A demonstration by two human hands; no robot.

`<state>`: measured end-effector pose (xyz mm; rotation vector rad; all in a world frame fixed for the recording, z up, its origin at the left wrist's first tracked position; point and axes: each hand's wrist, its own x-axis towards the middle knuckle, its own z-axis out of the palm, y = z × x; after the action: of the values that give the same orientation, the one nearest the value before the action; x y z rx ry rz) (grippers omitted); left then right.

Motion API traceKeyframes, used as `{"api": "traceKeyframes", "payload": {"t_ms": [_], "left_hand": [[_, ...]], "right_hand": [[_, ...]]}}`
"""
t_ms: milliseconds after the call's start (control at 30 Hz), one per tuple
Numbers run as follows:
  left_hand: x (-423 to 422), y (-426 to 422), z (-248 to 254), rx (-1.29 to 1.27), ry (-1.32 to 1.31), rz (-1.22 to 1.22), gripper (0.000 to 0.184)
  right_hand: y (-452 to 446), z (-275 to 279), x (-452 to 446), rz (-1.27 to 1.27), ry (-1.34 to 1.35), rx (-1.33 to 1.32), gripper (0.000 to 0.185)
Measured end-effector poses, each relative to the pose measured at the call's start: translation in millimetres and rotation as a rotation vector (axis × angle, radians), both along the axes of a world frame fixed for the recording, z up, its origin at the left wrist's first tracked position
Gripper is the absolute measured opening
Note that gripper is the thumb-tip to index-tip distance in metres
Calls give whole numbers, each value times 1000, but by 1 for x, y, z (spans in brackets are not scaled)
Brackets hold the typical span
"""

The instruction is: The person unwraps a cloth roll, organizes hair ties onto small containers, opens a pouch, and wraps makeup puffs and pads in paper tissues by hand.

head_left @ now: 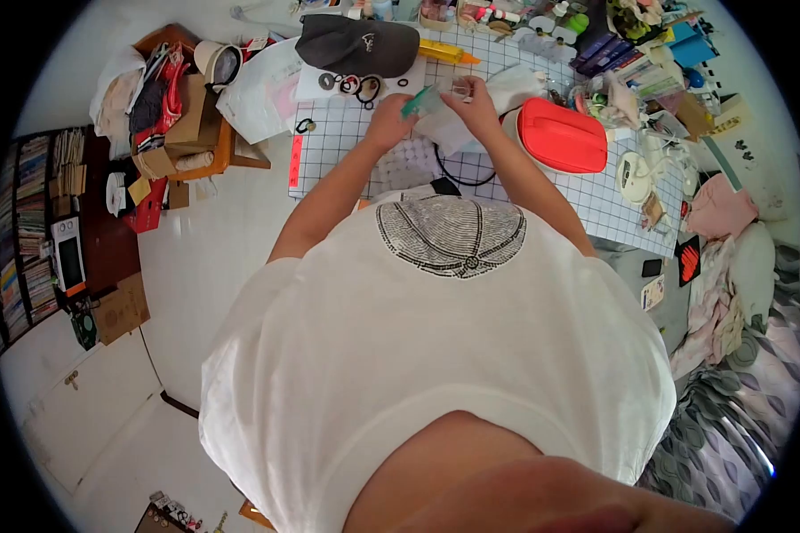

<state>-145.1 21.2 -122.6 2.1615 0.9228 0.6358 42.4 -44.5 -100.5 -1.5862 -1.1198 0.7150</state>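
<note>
Over the white grid-patterned table mat [329, 164], my left hand [390, 122] is closed on a green, see-through piece that I cannot name [417, 102]. My right hand [474, 105] is closed at the end of a small clear plastic item [459, 87]; whether it joins the green piece I cannot tell. Below the hands lie a crumpled clear plastic bag [443, 129], a bumpy pale sheet [404, 164] and a black hoop [465, 183]. Several dark hair ties [349, 85] rest on white paper beyond my left hand.
A dark grey cap [357, 46] and a yellow pen-shaped object [449, 51] lie at the back. The red case [562, 135] sits right of my right forearm. Books [613, 58] and small goods crowd the far right. A wooden chair [231, 151] piled with clothes stands left.
</note>
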Motion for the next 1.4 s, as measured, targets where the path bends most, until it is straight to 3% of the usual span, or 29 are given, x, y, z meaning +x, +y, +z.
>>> {"api": "traceKeyframes", "payload": {"t_ms": [133,233,433,533,633,733,833,933,1067,1333,1400], "left_hand": [[-37,20,-32,-44,213,191,33],[-47,21,-43,-148,207,199,36],[-25,2,-41,-460,-124,28,44],[-26,6,-35,-487,-4,85,43],[-42,27,-44,-165,146,69,38],[-44,34,-30,72,282,256,34],[-43,41,-32,163,409,219,33],[-41,45,-36,126,591,143,35],[-40,52,-59,140,598,168,30],[-37,55,-55,171,608,185,26],[-36,54,-55,234,495,206,24]], "right_hand": [[-5,-10,-8,35,19,-18,60],[-7,-7,-23,116,-25,-87,57],[8,-23,-55,235,-236,-45,58],[12,-30,-62,227,-253,-43,58],[10,-27,-70,259,-327,-110,58],[11,-19,-74,255,-456,-180,57],[11,-13,-74,264,-467,-212,55],[15,-16,-71,279,-475,-222,58],[14,-18,-65,283,-394,-223,59],[13,-24,-64,245,-407,-153,57],[12,-23,-62,264,-405,-166,58]]}}
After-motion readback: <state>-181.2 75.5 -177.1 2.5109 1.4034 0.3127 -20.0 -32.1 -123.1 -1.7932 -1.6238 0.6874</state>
